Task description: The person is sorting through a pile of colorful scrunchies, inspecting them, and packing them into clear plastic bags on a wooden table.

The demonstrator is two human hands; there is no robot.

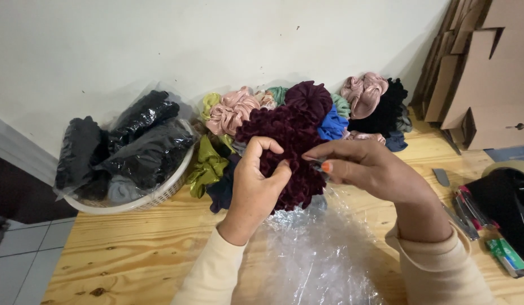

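Observation:
My left hand (255, 183) and my right hand (363, 166) both grip a bunch of dark maroon ruffled scrunchies (290, 144), held up over a clear plastic bag (315, 254) that lies crumpled on the wooden table (132, 248). The left fingers curl around the bunch's left side. From the right, the other hand's fingertips pinch its edge. Behind the bunch lies a pile of scrunchies (307, 113) in pink, green, blue, maroon and black against the wall.
A white basket (143, 200) of black items wrapped in plastic stands at the left. Flat cardboard boxes (476, 68) lean at the back right. A tape roll (513, 169), a black object, pens and a cutter lie at the right edge.

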